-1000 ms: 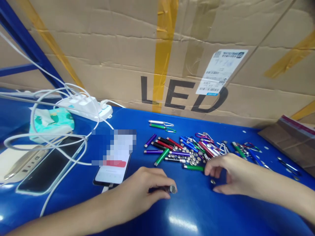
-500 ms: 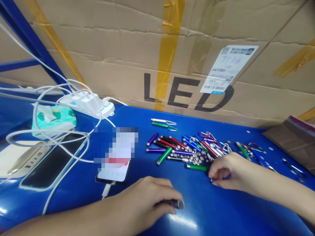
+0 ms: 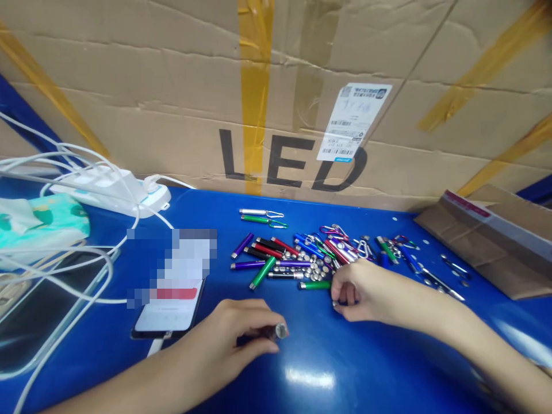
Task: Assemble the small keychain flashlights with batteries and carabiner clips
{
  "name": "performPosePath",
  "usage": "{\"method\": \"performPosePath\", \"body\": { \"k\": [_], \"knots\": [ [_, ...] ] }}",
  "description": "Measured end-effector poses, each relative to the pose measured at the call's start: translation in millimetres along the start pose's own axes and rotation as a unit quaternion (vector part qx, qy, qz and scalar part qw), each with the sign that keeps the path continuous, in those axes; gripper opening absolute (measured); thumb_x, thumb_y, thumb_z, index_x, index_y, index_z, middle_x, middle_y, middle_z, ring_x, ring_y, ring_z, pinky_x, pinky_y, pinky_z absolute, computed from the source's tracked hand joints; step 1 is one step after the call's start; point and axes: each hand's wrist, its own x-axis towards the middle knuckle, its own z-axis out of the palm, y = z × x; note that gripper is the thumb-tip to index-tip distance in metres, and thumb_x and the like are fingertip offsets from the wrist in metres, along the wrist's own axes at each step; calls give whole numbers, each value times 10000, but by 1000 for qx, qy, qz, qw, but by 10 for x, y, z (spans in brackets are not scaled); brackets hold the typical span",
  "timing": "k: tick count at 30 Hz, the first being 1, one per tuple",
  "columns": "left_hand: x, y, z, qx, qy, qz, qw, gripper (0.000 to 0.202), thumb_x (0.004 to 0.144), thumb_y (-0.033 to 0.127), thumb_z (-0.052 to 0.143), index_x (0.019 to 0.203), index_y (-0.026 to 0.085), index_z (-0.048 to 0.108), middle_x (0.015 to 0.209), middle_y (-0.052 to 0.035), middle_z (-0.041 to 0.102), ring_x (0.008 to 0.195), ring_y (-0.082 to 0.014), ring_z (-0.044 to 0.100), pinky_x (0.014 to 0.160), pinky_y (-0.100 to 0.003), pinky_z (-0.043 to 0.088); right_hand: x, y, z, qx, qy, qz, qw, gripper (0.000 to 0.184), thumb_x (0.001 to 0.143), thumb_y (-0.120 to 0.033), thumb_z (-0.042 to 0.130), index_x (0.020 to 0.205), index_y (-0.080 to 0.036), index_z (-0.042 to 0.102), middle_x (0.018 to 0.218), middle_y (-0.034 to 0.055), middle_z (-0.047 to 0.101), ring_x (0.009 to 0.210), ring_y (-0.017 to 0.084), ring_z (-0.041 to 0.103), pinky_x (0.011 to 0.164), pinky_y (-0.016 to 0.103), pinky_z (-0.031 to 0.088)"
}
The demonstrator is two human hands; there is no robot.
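Observation:
My left hand (image 3: 241,333) is closed around a dark mini flashlight tube (image 3: 279,331), its open round end facing right; most of the tube is hidden in the fingers. At the near edge of the pile, my right hand (image 3: 351,290) pinches a small silvery piece that looks like a button cell (image 3: 334,305). Beside its fingertips lies a green flashlight tube (image 3: 314,285). Loose button cells (image 3: 319,269) are heaped just behind, among purple, black, red and blue tubes (image 3: 261,265). Carabiner clips (image 3: 334,232) sit at the back of the heap.
On the left are a lit phone (image 3: 172,313) with its cable, a dark phone (image 3: 47,313), tangled white cables, a power strip (image 3: 107,187) and a tissue pack (image 3: 56,215). A large cardboard box (image 3: 172,103) stands behind the blue table (image 3: 241,385). Right lies a brown paper bag (image 3: 483,244).
The view has swung right, so everything sits further left in the picture. Both hands keep their grips, the right one still at the pile's near edge.

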Motion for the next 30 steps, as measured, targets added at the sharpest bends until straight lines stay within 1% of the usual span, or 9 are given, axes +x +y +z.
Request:
{"method": "performPosePath", "body": {
  "k": [7,12,17,22,24,26,27,28,30],
  "knots": [
    [13,-3,-8,4,1,-9,1000,99,837,151,565,866,186,653,868,-4,660,723,-118,601,635,-181,436,13,-122,37,-3,9,-9,1000,176,584,-163,619,747,-141,678,654,16,646,567,140,586,490,206,427],
    [16,0,-4,6,4,-8,1000,102,830,143,571,855,185,660,853,-3,663,697,-117,599,618,-182,437,14,-148,26,-4,16,-9,1000,170,568,-144,614,722,-138,685,635,14,653,558,139,591,492,205,430],
    [33,29,-20,-9,4,-16,1000,109,812,115,589,851,173,673,838,-7,661,675,-108,595,597,-167,442,70,-133,53,4,43,-44,998,127,591,-147,604,695,-147,677,611,1,651,547,131,595,497,205,441],
    [34,41,-22,-14,8,-19,1000,105,804,99,600,842,158,678,835,-14,659,684,-107,599,605,-162,449,128,-128,50,32,22,-45,998,115,603,-84,604,672,-137,679,577,2,656,529,133,624,498,205,474],
    [32,35,-16,-11,7,-18,1000,111,808,104,597,850,166,678,839,-12,660,688,-110,603,608,-169,450,124,-158,36,54,25,-53,997,106,628,-70,609,685,-125,681,596,17,671,542,136,639,519,209,501],
    [33,29,-15,-5,7,-14,1000,113,813,113,594,859,174,677,843,-9,660,690,-113,605,608,-175,449,91,-222,33,89,55,-77,992,66,669,-94,631,711,-115,677,634,36,690,570,136,653,551,211,526],
    [34,28,-16,-3,5,-12,1000,111,815,116,593,861,173,677,841,-8,659,688,-113,606,607,-176,448,64,-267,42,110,83,-100,985,47,693,-116,642,727,-115,674,658,41,698,587,133,657,573,209,535],
    [35,28,-20,-2,5,-11,1000,108,817,118,592,862,169,676,840,-9,659,689,-115,607,610,-176,448,32,-316,59,129,118,-130,976,41,715,-141,652,742,-118,672,680,41,703,603,127,660,592,205,539],
    [39,30,-30,6,2,-11,1000,101,823,123,592,867,158,676,833,-14,656,694,-120,609,618,-181,445,-33,-414,122,145,200,-212,945,41,759,-155,649,783,-132,673,724,31,706,638,111,654,628,194,535]
  ]
}}
